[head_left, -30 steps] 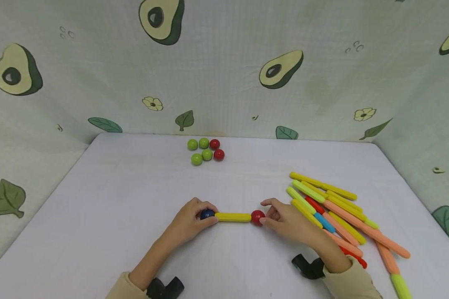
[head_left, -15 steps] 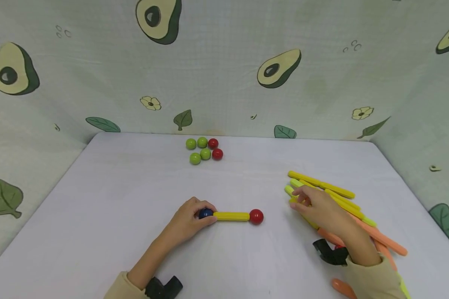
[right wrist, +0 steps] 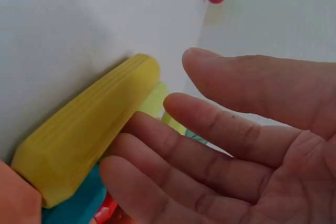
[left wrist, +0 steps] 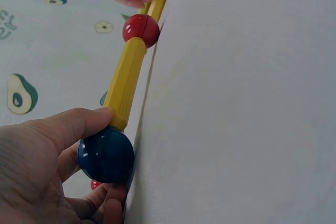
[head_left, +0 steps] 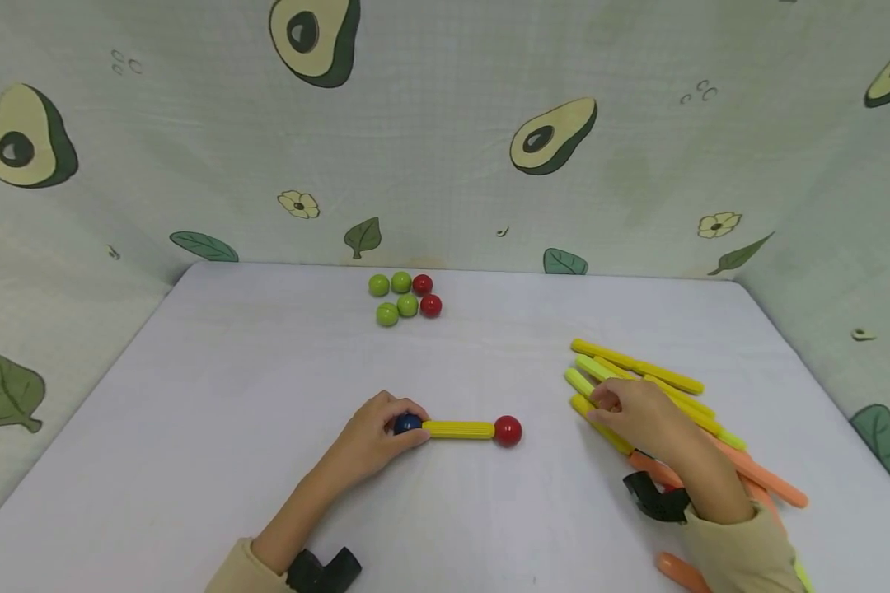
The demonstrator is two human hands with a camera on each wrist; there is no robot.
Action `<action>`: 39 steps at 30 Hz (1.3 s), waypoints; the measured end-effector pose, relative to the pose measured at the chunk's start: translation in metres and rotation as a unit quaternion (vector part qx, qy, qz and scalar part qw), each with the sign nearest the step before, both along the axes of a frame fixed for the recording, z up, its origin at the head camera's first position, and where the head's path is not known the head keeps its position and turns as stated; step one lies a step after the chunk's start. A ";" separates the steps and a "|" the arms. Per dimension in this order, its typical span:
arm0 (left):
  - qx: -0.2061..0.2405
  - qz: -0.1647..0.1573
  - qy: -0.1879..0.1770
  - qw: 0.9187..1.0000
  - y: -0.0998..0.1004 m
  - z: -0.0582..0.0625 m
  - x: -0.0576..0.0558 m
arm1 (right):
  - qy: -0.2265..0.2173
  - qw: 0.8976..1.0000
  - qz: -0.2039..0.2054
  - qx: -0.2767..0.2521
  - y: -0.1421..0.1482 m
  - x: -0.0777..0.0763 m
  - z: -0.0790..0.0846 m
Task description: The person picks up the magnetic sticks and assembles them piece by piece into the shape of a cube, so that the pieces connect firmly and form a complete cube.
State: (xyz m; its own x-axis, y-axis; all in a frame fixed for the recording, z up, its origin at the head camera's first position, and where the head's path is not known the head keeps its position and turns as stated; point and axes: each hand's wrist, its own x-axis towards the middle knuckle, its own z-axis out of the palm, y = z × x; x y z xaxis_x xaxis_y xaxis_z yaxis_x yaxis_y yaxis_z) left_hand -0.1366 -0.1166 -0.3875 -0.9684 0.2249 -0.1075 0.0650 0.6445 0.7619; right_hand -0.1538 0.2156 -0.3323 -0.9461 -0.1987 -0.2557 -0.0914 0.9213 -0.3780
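Note:
My left hand [head_left: 371, 436] grips a dark blue ball [head_left: 408, 423] low over the white table, thumb at its joint with a short yellow ribbed stick [head_left: 458, 430]. A red ball [head_left: 508, 431] is fixed on the stick's other end. In the left wrist view the blue ball [left wrist: 107, 156] sits between thumb and fingers. To the right, my right hand [head_left: 641, 416] reaches over a pile of coloured sticks. Seen from the right wrist, its thumb stands apart from the fingers [right wrist: 142, 182], whose tips lie beside a yellow stick [right wrist: 86, 129], nothing pinched.
Several green balls [head_left: 387, 314] and two red balls [head_left: 431, 305] stand at the back of the table. The pile includes yellow sticks [head_left: 638, 365] and orange sticks [head_left: 775, 480], partly hidden under my right arm. A patterned cloth [head_left: 445, 165] rises behind the table.
My right hand has left the red ball and moved right to the stick pile, then slightly lower over it. The left hand keeps hold of the blue ball.

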 end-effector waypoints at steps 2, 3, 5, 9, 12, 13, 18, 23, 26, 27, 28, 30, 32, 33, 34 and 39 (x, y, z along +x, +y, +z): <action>-0.001 -0.001 0.000 1.000 0.000 0.001 0.000 | -0.008 1.000 -0.002 -0.001 -0.001 0.000 -0.002; -0.001 -0.001 0.000 1.000 0.000 0.001 0.000 | -0.013 1.000 -0.002 0.000 -0.002 0.000 -0.003; 0.000 -0.001 -0.002 1.000 0.000 0.002 0.001 | -0.017 1.000 0.002 0.006 -0.004 0.001 -0.005; 0.001 0.000 -0.005 1.000 0.000 0.002 0.001 | -0.012 0.999 0.010 0.034 -0.008 0.002 -0.008; 0.002 -0.001 -0.006 1.000 -0.001 0.003 0.001 | -0.001 0.998 0.020 0.054 -0.011 0.003 -0.008; 0.003 -0.001 -0.007 1.000 -0.001 0.003 0.001 | 0.002 0.998 0.023 0.059 -0.011 0.004 -0.008; 0.005 -0.002 -0.007 1.000 -0.001 0.002 0.001 | 0.009 0.996 0.034 0.076 -0.013 0.006 -0.009; 0.000 -0.005 0.001 1.000 -0.001 -0.001 -0.001 | 0.008 0.997 0.032 0.067 -0.009 0.004 -0.007; 0.000 -0.007 0.003 1.000 -0.001 -0.001 -0.001 | -0.001 0.999 0.025 0.049 -0.006 0.003 -0.006; 0.001 -0.007 0.004 1.000 -0.001 -0.001 -0.001 | -0.005 0.999 0.020 0.042 -0.006 0.003 -0.005; 0.001 -0.008 0.004 1.000 -0.001 -0.001 -0.001 | -0.006 0.999 0.018 0.037 -0.005 0.003 -0.005; 0.002 -0.008 0.004 1.000 -0.001 -0.001 -0.001 | -0.006 1.000 0.015 0.025 -0.004 0.003 -0.003; 0.001 -0.008 0.004 1.000 -0.001 -0.001 -0.001 | -0.001 1.000 0.014 0.014 -0.002 0.003 -0.001; 0.001 -0.007 0.004 1.000 -0.001 -0.001 -0.001 | 0.000 1.000 0.014 0.008 -0.002 0.003 -0.001; 0.000 -0.007 0.003 1.000 -0.001 -0.001 -0.001 | -0.001 1.000 0.015 -0.001 0.000 0.003 0.000; -0.001 -0.007 0.003 1.000 0.000 -0.001 -0.001 | -0.012 0.999 0.003 -0.052 0.004 0.004 0.003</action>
State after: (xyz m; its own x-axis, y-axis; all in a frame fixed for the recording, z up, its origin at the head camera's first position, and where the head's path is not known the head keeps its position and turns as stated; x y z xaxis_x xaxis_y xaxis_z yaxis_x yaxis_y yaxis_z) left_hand -0.1376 -0.1170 -0.3881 -0.9656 0.2387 -0.1029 0.0786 0.6455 0.7597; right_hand -0.1501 0.2199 -0.3292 -0.9387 -0.2318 -0.2550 -0.0876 0.8762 -0.4739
